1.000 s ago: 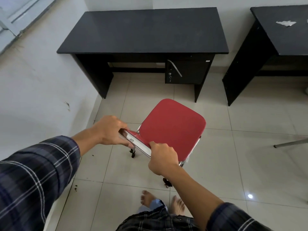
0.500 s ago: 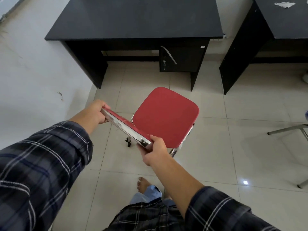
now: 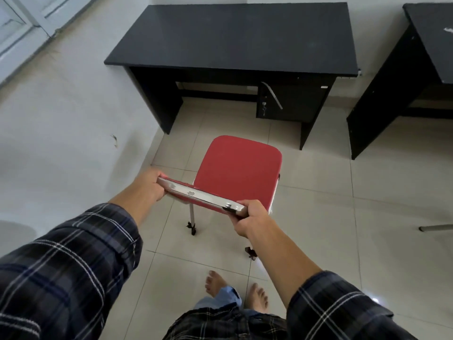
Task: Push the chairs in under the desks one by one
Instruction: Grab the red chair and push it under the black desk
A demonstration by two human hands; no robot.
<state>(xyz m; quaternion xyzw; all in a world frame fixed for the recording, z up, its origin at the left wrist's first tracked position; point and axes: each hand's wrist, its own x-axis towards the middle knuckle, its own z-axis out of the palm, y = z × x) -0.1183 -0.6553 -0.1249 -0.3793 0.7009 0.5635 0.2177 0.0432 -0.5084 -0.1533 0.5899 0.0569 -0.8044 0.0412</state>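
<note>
Desk (image 3: pixel 232 38): black, far centre; drawer unit on its right side.
Chair (image 3: pixel 239 171): red seat, near the desk, not yet under.
Hands: left hand (image 3: pixel 144 186) and right hand (image 3: pixel 252 218) grip the chair's backrest (image 3: pixel 201 195) ends, fingers curled.
Risk: chair sits right of the opening; a straight push may hit the drawer unit.

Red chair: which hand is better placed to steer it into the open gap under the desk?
The right hand, probably. Both hands grip the backrest ends, but the chair points toward the drawer unit; pushing the right end forward should swing it left into the gap. The left hand can steady.
</note>
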